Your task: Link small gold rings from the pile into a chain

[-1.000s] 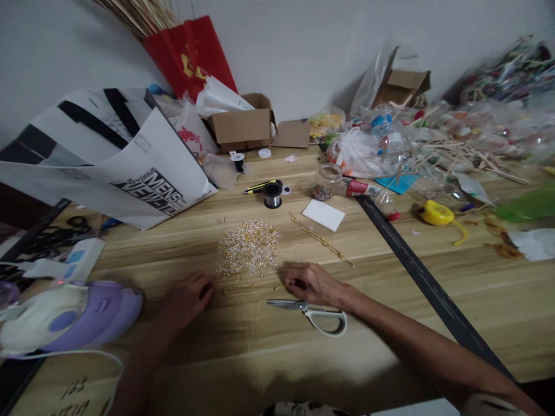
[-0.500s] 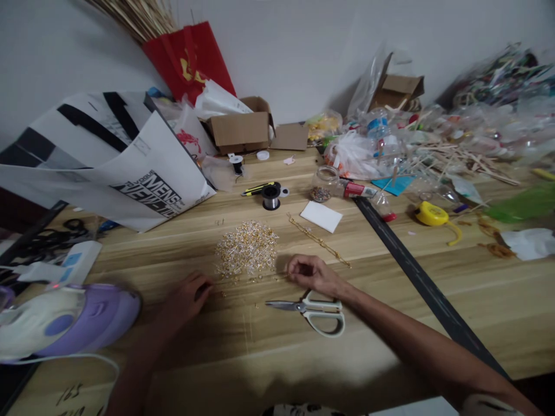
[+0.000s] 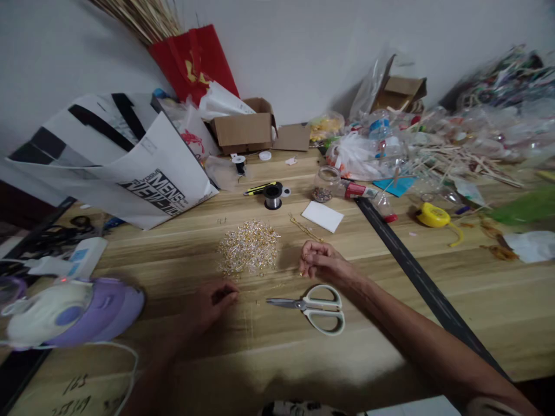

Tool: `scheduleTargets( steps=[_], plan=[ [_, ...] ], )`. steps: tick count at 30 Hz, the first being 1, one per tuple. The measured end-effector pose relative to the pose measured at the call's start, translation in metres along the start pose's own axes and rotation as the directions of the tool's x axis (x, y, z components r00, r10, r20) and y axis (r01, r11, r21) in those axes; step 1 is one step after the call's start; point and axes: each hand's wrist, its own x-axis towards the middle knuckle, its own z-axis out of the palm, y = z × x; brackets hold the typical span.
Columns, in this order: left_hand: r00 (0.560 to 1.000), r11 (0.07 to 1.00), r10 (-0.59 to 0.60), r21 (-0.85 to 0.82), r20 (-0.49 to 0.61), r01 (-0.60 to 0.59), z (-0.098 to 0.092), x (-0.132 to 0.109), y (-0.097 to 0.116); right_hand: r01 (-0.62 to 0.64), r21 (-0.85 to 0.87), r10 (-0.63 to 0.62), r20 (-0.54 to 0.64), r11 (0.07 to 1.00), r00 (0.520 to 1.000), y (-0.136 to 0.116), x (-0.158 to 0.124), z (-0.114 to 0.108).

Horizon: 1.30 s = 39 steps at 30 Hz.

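My right hand (image 3: 321,260) is closed in a pinch, with small gold beads (image 3: 301,274) at its fingertips. My left hand (image 3: 217,303) has thumb and forefinger pressed together; what lies between them is too small to make out. A faint gold strand (image 3: 276,286) shows in the gap between the hands, though I cannot tell whether either one holds it. Just beyond my left hand lies a heap of gold and clear beads (image 3: 248,247). White-handled scissors (image 3: 323,312) rest below my right hand, blades pointing left. A gold chain (image 3: 306,229) is partly hidden behind that hand.
Farther back are a wire spool (image 3: 273,197), a yellow-black cutter (image 3: 260,188), a white card (image 3: 322,216) and a bead jar (image 3: 325,185). A purple-white device (image 3: 99,312) and a paper bag (image 3: 147,185) stand left; a yellow tape measure (image 3: 433,215) lies right.
My left hand has moved right, beneath the bead heap. My right hand has shifted up and right, now covering part of the gold chain and uncovering the scissors' upper handle.
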Motion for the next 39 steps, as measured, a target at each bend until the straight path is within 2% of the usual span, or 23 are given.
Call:
scheduleTargets(
  steps=[3, 5, 6, 8, 11, 16, 21, 31, 39],
  plan=[
    [0.988, 0.981, 0.144, 0.126, 0.045, -0.149, 0.010, -0.002, 0.005, -0.010, -0.016, 0.010, -0.003, 1.000, 1.000, -0.001, 0.000, -0.002],
    [0.972, 0.957, 0.235, 0.177, 0.002, -0.232, 0.011, -0.004, 0.000, -0.033, -0.043, 0.032, -0.006, 0.999, 0.999, 0.001, 0.001, -0.002],
    [0.968, 0.949, 0.246, 0.214, -0.038, -0.233, 0.009, -0.004, -0.005, -0.044, -0.063, 0.043, -0.007, 0.997, 0.999, 0.002, 0.001, -0.003],
    [0.959, 0.929, 0.253, 0.308, -0.128, -0.204, 0.002, -0.007, -0.018, -0.065, -0.118, 0.065, 0.000, 0.991, 0.998, 0.005, 0.001, -0.003],
    [0.953, 0.883, 0.244, 0.447, -0.177, -0.143, -0.013, -0.013, -0.038, -0.090, -0.191, 0.099, 0.039, 0.977, 0.994, 0.008, 0.001, -0.002],
    [0.967, 0.804, 0.223, 0.584, -0.126, -0.109, -0.028, -0.023, -0.048, -0.113, -0.244, 0.136, 0.080, 0.963, 0.987, 0.009, 0.001, 0.002],
    [0.981, 0.788, 0.175, 0.609, -0.082, -0.090, -0.033, -0.026, -0.047, -0.141, -0.259, 0.162, 0.063, 0.956, 0.985, 0.009, 0.001, 0.004],
    [0.983, 0.713, 0.159, 0.699, -0.089, -0.052, -0.054, -0.021, -0.071, -0.161, -0.328, 0.195, 0.074, 0.931, 0.978, 0.011, -0.002, 0.011],
    [0.983, 0.766, 0.113, 0.643, -0.147, 0.008, -0.057, -0.018, -0.079, -0.122, -0.404, 0.172, 0.089, 0.906, 0.981, 0.014, -0.002, 0.017]
  ],
)
